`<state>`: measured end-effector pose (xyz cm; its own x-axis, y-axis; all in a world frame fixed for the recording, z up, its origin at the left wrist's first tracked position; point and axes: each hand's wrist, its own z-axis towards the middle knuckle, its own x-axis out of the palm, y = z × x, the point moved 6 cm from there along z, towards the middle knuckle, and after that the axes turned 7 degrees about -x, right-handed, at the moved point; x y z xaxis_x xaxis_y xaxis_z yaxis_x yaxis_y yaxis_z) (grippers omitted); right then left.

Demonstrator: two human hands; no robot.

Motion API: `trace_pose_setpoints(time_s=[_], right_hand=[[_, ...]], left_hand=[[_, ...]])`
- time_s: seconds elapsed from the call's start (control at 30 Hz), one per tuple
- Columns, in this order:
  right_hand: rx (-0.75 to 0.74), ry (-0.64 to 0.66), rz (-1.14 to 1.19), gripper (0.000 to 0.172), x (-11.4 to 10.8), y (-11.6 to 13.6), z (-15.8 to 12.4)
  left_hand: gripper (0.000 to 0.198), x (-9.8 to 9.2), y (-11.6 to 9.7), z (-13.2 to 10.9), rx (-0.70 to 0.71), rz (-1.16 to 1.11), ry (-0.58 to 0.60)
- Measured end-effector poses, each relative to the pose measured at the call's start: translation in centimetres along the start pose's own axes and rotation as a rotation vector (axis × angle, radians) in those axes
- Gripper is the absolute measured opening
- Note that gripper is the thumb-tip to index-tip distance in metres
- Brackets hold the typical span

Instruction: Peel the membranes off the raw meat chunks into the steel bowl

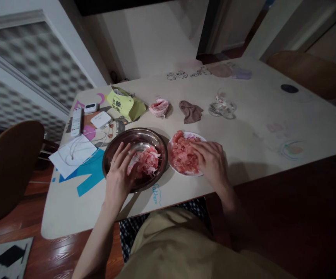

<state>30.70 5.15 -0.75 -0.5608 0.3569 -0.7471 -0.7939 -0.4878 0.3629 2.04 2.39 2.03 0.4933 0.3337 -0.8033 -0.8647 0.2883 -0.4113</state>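
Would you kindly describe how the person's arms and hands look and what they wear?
The left forearm and right forearm are bare, without sleeves or gloves. The left hand wears a thin ring on one finger; the right hand shows no ring or watch.

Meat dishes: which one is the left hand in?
The round shiny metal bowl, left of the small white plate; left hand rests in it, right hand on the plate's pink meat.

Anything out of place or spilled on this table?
No spill visible. A crumpled pink wrapper and a brown rag lie loose behind the plate; a white cable sprawls over paper left of the bowl. All meat sits inside both dishes.
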Motion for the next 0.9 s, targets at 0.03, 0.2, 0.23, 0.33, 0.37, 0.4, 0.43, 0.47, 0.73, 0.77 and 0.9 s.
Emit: trace_pose_setpoints(time_s=[0.03, 0.2, 0.23, 0.33, 0.37, 0.4, 0.43, 0.47, 0.73, 0.77, 0.9], right_hand=[[-0.009, 0.011, -0.014, 0.039, 0.0, -0.1, 0.1], [-0.046, 0.097, -0.063, 0.040, 0.3, 0.0, 2.0], [-0.056, 0.118, -0.066, 0.039, 0.5, 0.1, 2.6], [-0.124, 0.207, -0.067, 0.040, 1.8, 0.7, 4.5], [-0.153, 0.228, -0.068, 0.039, 2.4, 0.9, 5.1], [-0.195, 0.251, -0.069, 0.038, 3.0, 1.1, 5.5], [-0.229, 0.271, -0.077, 0.038, 3.6, 1.3, 5.8], [-0.251, 0.286, -0.091, 0.039, 4.1, 1.4, 6.0], [-0.269, 0.372, -0.166, 0.032, 5.3, 0.6, 4.9], [-0.264, 0.372, -0.176, 0.032, 5.3, 0.5, 4.7], [-0.275, 0.360, -0.220, 0.033, 4.9, 0.5, 4.5]], left_hand=[[0.041, -0.2, 0.2, 0.0, -0.003, 0.002, -0.009], [0.038, -0.8, 1.3, 0.0, -0.053, 0.007, -0.054], [0.037, -0.9, 1.4, 0.0, -0.063, 0.004, -0.064], [0.036, -1.3, 1.6, 0.0, -0.072, -0.011, -0.096], [0.036, -1.4, 1.6, 0.0, -0.073, -0.012, -0.104], [0.037, -1.6, 1.6, -0.1, -0.074, -0.008, -0.113], [0.037, -1.8, 1.6, -0.1, -0.076, 0.000, -0.117], [0.038, -1.9, 1.7, -0.2, -0.079, 0.009, -0.121], [0.034, -2.5, 3.4, -0.8, -0.137, 0.026, -0.123], [0.033, -2.4, 3.7, -0.9, -0.146, 0.022, -0.119], [0.033, -1.9, 4.7, -0.7, -0.144, 0.035, -0.053]])
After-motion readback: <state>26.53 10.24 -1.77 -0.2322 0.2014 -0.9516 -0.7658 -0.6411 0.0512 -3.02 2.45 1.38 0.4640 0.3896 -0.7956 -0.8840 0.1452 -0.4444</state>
